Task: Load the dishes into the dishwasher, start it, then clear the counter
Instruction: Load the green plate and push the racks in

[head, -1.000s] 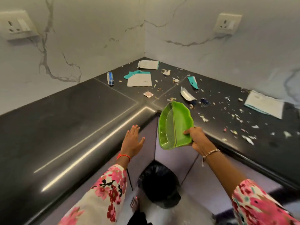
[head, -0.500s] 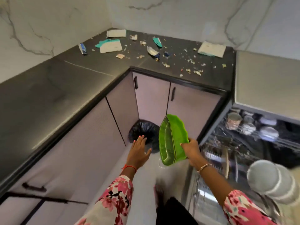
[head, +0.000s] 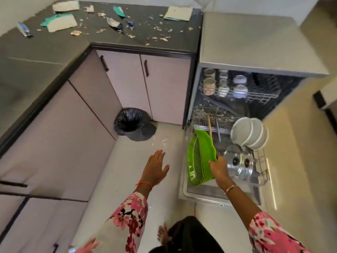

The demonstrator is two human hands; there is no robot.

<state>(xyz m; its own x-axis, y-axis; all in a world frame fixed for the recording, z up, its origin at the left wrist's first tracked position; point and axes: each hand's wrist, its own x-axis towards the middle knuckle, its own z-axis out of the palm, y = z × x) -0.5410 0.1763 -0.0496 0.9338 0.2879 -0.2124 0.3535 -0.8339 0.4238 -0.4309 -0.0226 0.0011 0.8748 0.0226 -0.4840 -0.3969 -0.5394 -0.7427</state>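
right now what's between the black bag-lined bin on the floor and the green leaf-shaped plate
Head view: only pale floor, with a small shiny patch on it, separates the black-lined bin from the green leaf-shaped plate.

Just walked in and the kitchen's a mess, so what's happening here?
A person is loading the dishwasher. Their right hand grips a green plate above the pulled-out lower rack, beside white bowls already standing there. The left hand is open and empty over the floor. Cups sit in the upper rack. The counter is littered with paper scraps, not yet cleared.
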